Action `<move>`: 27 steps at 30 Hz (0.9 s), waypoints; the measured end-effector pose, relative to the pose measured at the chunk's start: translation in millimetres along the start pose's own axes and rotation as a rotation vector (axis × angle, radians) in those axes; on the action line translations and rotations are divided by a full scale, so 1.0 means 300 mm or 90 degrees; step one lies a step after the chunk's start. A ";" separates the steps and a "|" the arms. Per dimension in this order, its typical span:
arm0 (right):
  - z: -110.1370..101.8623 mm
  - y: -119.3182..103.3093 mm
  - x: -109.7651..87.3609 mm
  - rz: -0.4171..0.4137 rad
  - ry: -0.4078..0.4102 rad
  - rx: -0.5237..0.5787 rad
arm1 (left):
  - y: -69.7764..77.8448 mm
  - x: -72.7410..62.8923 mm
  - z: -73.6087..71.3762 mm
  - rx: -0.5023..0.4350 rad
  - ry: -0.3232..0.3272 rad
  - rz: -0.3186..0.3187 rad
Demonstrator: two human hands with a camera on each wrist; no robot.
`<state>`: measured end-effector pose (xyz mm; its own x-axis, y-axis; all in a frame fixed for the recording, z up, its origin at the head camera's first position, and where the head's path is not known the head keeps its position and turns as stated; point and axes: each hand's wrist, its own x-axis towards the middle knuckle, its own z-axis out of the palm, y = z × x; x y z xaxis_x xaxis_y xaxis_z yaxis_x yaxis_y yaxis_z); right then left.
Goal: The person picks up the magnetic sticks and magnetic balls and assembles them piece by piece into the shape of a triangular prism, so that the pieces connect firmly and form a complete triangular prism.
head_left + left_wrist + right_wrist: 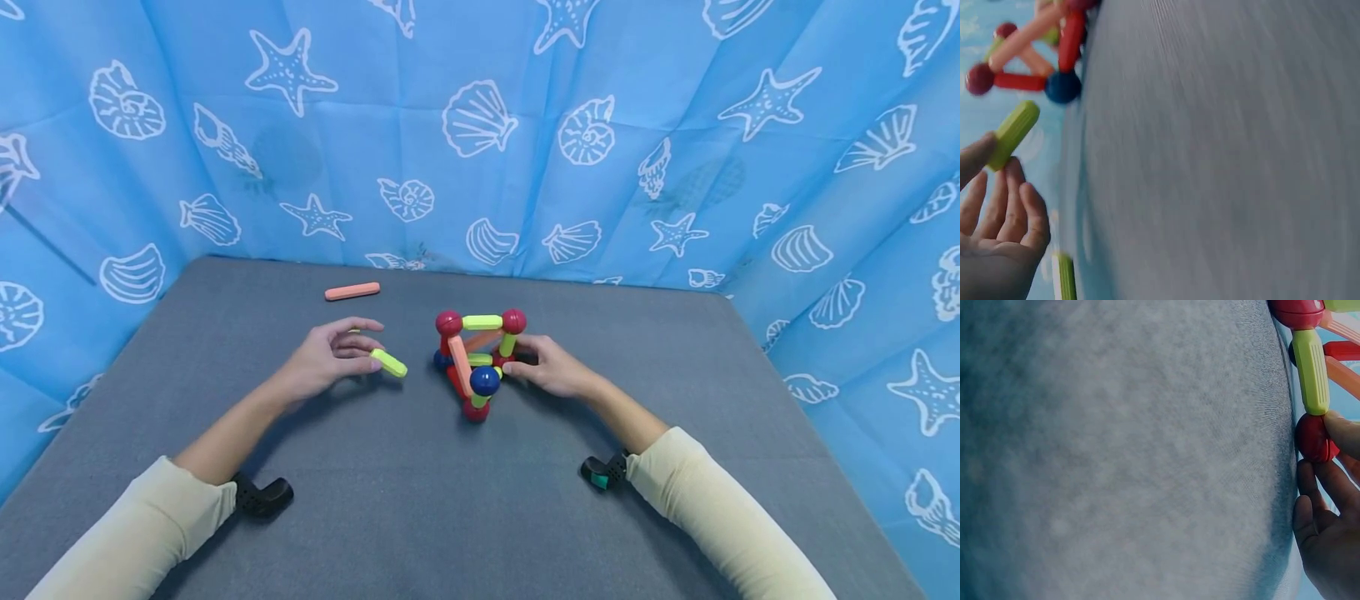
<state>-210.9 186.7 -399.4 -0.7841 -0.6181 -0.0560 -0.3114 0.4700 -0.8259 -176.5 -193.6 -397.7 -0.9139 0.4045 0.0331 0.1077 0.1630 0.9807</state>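
My left hand (327, 357) pinches a short yellow-green stick (389, 363) between thumb and fingers, to the left of a ball-and-stick frame. In the left wrist view this ribbed stick (1015, 134) points toward the frame. Salmon sticks (460, 365), red sticks and yellow-green sticks (482, 322) join red balls (448, 323) and blue balls (484, 381) in the frame. On its right side, my right hand (555, 367) grips a low red ball (1315, 437) with thumb and fingertips. A yellow-green stick (1311, 372) rises from that ball to an upper red ball (1297, 311).
A loose salmon stick (352, 291) lies on the grey table (420, 500) behind my left hand. Another yellow-green stick (1066, 276) lies beyond that hand, mostly hidden in the head view. A blue curtain (525, 183) with shell prints hangs around the table's far side.
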 end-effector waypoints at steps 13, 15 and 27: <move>-0.003 -0.002 -0.004 -0.007 0.002 -0.007 | 0.132 0.050 0.209 -0.159 0.058 -0.089; -0.001 -0.003 -0.003 -0.006 0.003 -0.008 | 0.143 0.060 0.230 -0.162 0.049 -0.094; 0.002 -0.004 -0.005 -0.019 0.000 -0.002 | 0.166 0.114 0.295 -0.147 0.082 -0.120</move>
<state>-208.9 186.6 -398.6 -0.7740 -0.6324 -0.0310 -0.3369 0.4528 -0.8255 -167.9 -91.9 -364.8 -0.9530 0.2665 -0.1441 -0.1466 0.0105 0.9891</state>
